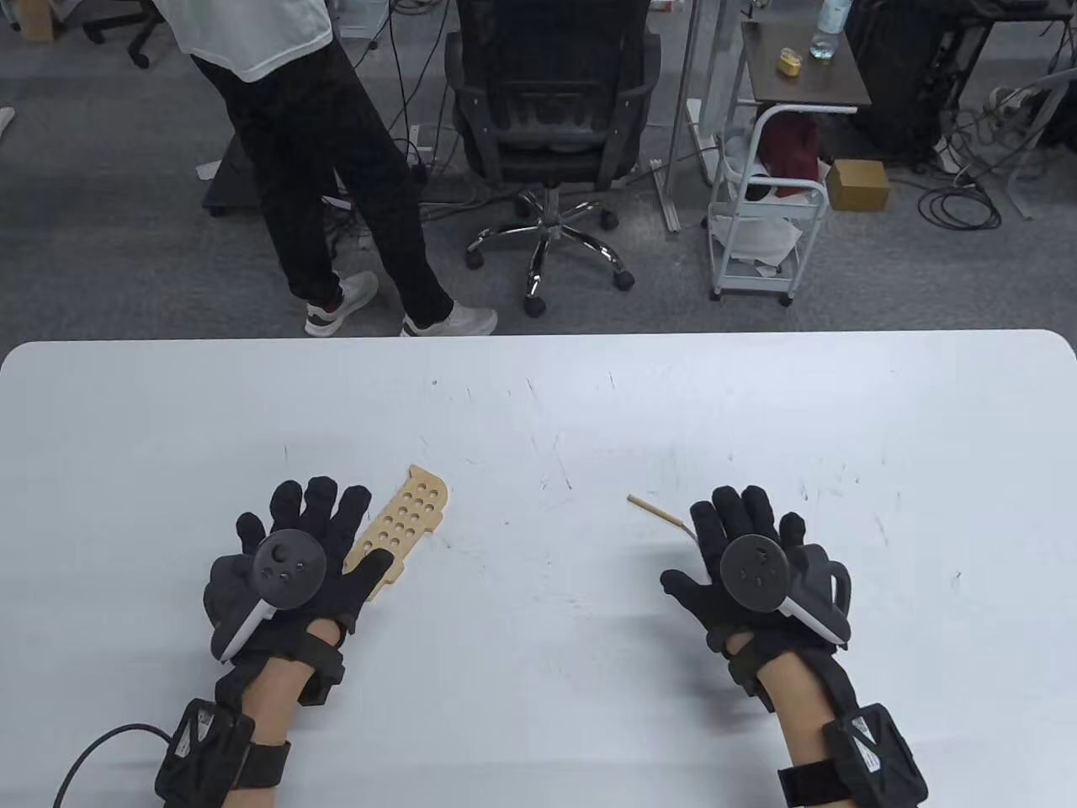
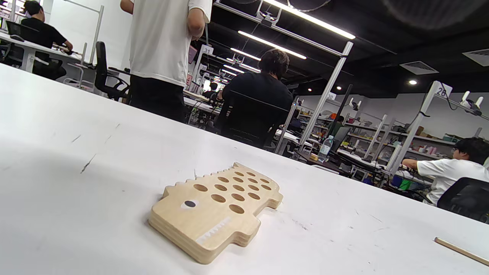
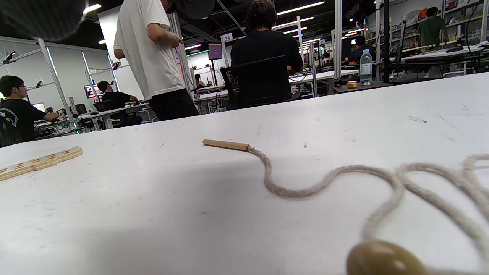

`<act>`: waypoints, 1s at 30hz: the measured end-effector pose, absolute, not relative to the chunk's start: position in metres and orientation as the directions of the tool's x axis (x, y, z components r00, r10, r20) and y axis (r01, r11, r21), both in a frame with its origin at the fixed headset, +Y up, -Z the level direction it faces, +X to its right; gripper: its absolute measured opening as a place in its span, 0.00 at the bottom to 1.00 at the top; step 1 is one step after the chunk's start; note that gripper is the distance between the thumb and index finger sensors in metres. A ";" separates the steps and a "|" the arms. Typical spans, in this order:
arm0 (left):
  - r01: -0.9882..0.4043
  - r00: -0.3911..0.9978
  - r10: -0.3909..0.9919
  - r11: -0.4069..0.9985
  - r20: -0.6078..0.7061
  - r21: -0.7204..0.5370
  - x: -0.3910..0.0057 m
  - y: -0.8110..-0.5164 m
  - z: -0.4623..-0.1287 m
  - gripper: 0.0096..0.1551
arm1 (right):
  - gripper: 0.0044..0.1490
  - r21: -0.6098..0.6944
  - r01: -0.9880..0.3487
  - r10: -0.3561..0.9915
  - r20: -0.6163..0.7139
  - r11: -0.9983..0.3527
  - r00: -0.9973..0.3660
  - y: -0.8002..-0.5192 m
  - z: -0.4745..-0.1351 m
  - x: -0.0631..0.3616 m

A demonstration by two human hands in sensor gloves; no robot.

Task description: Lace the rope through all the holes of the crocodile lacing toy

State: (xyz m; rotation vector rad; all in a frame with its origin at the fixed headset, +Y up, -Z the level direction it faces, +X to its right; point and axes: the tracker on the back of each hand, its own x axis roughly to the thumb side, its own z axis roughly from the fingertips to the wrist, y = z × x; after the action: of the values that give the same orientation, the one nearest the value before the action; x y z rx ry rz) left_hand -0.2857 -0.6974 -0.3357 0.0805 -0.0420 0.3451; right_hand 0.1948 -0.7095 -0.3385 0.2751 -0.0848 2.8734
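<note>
Left grip (image 1: pixel 290 560) flat over counter (image 1: pixel 538 404), fingers spread, holding nothing; covers near end of wooden crocodile board (image 1: pixel 402 528). Board lies flat, holes empty, angled away to the right; eye and teeth end seen in left wrist view (image 2: pixel 216 210). Right grip (image 1: pixel 749 564) also relaxed, fingers straight, nothing held, above the rope (image 3: pixel 344 179). Rope loose on counter in curves, well apart from board; wooden needle tip (image 1: pixel 652 509) pokes out left of right fingers. Wooden bead (image 3: pixel 384 259) at rope's other end. Person standing (image 1: pixel 336 160) beyond counter, by office chair (image 1: pixel 551 126).
</note>
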 end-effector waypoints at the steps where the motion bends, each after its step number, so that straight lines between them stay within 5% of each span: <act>1: -0.338 0.941 0.335 0.938 0.057 0.074 -0.285 -0.697 -0.335 0.47 | 0.56 -0.039 -0.259 0.247 0.196 -0.965 -0.949 -0.709 -0.338 0.194; 30: -0.263 0.964 0.262 0.965 0.042 0.021 -0.267 -0.705 -0.342 0.50 | 0.56 -0.054 -0.241 0.227 0.191 -0.969 -0.955 -0.706 -0.340 0.196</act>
State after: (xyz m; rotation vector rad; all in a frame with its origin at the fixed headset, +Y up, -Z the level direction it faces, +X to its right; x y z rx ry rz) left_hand -0.2672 -0.7050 -0.3420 0.0267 -0.0393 0.2652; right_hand 0.1956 -0.7064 -0.3397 0.2690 -0.1120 2.8891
